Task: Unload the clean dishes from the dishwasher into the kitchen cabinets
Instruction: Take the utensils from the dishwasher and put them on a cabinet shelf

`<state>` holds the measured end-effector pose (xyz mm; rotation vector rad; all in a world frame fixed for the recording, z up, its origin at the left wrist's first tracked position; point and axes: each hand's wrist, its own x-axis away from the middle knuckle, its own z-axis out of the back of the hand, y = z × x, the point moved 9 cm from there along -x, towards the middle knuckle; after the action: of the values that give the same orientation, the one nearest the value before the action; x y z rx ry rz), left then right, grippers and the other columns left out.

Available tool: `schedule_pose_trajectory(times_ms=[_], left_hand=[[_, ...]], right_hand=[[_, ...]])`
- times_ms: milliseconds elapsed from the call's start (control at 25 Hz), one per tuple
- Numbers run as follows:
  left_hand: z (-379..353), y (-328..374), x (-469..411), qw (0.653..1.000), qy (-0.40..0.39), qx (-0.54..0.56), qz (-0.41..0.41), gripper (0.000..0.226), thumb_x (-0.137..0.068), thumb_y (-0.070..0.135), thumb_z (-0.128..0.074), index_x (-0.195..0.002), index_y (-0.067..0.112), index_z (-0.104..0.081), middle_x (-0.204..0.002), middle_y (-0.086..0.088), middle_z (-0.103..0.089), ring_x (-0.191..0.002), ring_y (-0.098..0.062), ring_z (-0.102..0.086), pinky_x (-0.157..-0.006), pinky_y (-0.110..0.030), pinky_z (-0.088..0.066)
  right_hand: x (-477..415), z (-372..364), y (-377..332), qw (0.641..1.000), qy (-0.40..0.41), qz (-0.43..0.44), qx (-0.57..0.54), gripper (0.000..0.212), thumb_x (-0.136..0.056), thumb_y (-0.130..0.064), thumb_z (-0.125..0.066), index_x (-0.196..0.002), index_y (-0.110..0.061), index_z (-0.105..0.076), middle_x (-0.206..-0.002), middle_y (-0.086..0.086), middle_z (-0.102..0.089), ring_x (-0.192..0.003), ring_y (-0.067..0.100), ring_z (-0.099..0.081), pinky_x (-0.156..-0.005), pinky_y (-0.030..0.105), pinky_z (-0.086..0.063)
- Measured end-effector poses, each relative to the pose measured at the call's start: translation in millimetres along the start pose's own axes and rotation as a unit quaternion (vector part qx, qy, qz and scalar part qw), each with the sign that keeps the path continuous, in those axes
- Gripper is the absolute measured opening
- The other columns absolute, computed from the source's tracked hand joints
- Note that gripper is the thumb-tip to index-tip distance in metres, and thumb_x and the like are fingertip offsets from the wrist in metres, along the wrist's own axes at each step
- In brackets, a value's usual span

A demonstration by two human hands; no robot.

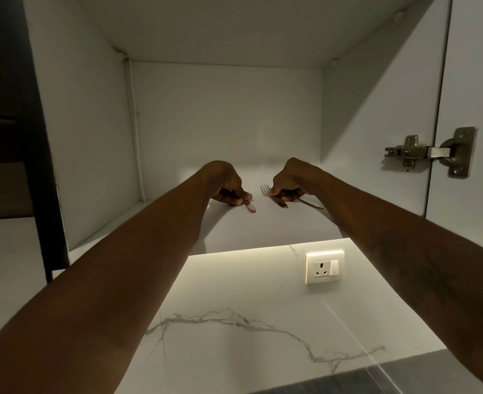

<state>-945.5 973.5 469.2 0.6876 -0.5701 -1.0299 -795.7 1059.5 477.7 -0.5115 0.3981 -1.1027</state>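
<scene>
Inside the open cabinet (87,115), the left hand (229,184) pinched a utensil handle (250,207) at 9 o'clock of the right hand (287,183), which gripped a fork (266,190).

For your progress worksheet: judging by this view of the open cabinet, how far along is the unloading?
Done: nothing stored yet except cutlery reaching the cabinet shelf. In hand: the left hand grips one utensil; the right hand holds a fork and other cutlery. Left: unknowable, since the dishwasher is out of view.

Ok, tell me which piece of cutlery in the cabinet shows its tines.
The fork under the right hand: its tines stick out left of the fingers. The piece under the left hand shows only a handle end.
</scene>
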Motion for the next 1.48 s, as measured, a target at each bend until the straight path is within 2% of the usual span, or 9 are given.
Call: schedule_pose_trajectory(times_ms=[80,240,400,520,680,800,920,1280,1480], left_hand=[[4,-5,0,1.0,0.02,0.007,0.003,0.023,-0.102,0.009,-0.058,-0.08,0.002,-0.062,-0.048,-0.002,-0.066,-0.035,-0.008,-0.058,-0.051,-0.015,-0.054],[25,-3,9,0.994,0.11,0.002,-0.025,0.023,-0.101,0.007,-0.054,-0.081,0.003,-0.065,-0.068,0.0,-0.076,-0.064,-0.016,-0.073,-0.091,-0.028,-0.058],[34,19,43,0.977,0.167,-0.088,-0.101,0.023,-0.08,0.017,-0.084,-0.075,0.001,-0.069,-0.068,-0.013,-0.074,-0.064,-0.026,-0.075,-0.063,-0.037,-0.063],[35,27,68,0.961,0.179,-0.158,-0.14,0.031,-0.073,0.029,-0.088,-0.079,0.006,-0.068,-0.074,-0.007,-0.074,-0.069,-0.021,-0.074,-0.066,-0.035,-0.063],[36,37,99,0.939,0.213,-0.212,-0.169,0.044,-0.07,0.043,-0.087,-0.077,0.011,-0.058,-0.075,-0.004,-0.063,-0.065,-0.019,-0.06,-0.061,-0.027,-0.047],[29,41,117,0.93,0.206,-0.241,-0.188,0.058,-0.07,0.058,-0.084,-0.075,0.012,-0.048,-0.081,-0.005,-0.052,-0.067,-0.02,-0.052,-0.067,-0.03,-0.043],[20,43,138,0.928,0.189,-0.237,-0.215,0.053,-0.065,0.053,-0.087,-0.081,0.012,-0.058,-0.091,-0.01,-0.061,-0.081,-0.027,-0.058,-0.07,-0.032,-0.047],[-65,78,246,0.866,0.123,-0.329,-0.357,0.051,-0.073,0.058,-0.082,-0.104,0.018,-0.076,-0.102,-0.003,-0.069,-0.114,-0.024,-0.052,-0.091,-0.043,-0.054],[-115,86,321,0.824,0.107,-0.374,-0.411,0.05,-0.077,0.057,-0.078,-0.113,0.023,-0.073,-0.116,-0.002,-0.068,-0.124,-0.026,-0.05,-0.1,-0.051,-0.042]], right_hand=[[3,9,2,0.999,0.047,0.005,-0.025,0.026,-0.09,-0.007,-0.071,-0.066,0.0,-0.065,-0.067,0.012,-0.064,-0.056,0.018,-0.057,-0.067,0.027,-0.05],[17,19,3,0.992,0.092,0.01,-0.086,0.014,-0.089,-0.002,-0.071,-0.077,0.002,-0.065,-0.077,0.017,-0.07,-0.059,0.023,-0.065,-0.072,0.032,-0.059],[52,41,-8,0.982,0.177,0.046,-0.041,0.016,-0.078,-0.014,-0.082,-0.085,-0.001,-0.077,-0.08,0.009,-0.078,-0.065,0.02,-0.074,-0.079,0.027,-0.06],[87,43,-20,0.972,0.22,0.083,-0.004,0.025,-0.079,-0.029,-0.08,-0.088,-0.006,-0.078,-0.078,0.005,-0.078,-0.071,0.015,-0.075,-0.088,0.023,-0.051],[127,39,-22,0.959,0.235,0.131,-0.083,0.009,-0.078,-0.017,-0.081,-0.082,-0.009,-0.081,-0.076,0.0,-0.076,-0.067,0.015,-0.073,-0.076,0.026,-0.057],[159,43,-20,0.947,0.258,0.17,-0.09,0.006,-0.078,-0.013,-0.079,-0.082,-0.009,-0.081,-0.081,0.0,-0.078,-0.073,0.007,-0.071,-0.083,0.031,-0.059],[197,46,-11,0.94,0.28,0.184,-0.058,0.005,-0.078,-0.016,-0.079,-0.082,-0.013,-0.082,-0.079,-0.007,-0.076,-0.072,-0.004,-0.065,-0.08,0.021,-0.052],[315,65,37,0.93,0.332,0.159,-0.013,0.013,-0.08,-0.025,-0.082,-0.09,-0.016,-0.081,-0.083,-0.002,-0.077,-0.078,0.008,-0.07,-0.084,0.025,-0.056],[388,70,60,0.926,0.351,0.139,-0.012,0.013,-0.08,-0.025,-0.081,-0.09,-0.017,-0.082,-0.084,-0.003,-0.078,-0.081,0.008,-0.07,-0.086,0.022,-0.052]])
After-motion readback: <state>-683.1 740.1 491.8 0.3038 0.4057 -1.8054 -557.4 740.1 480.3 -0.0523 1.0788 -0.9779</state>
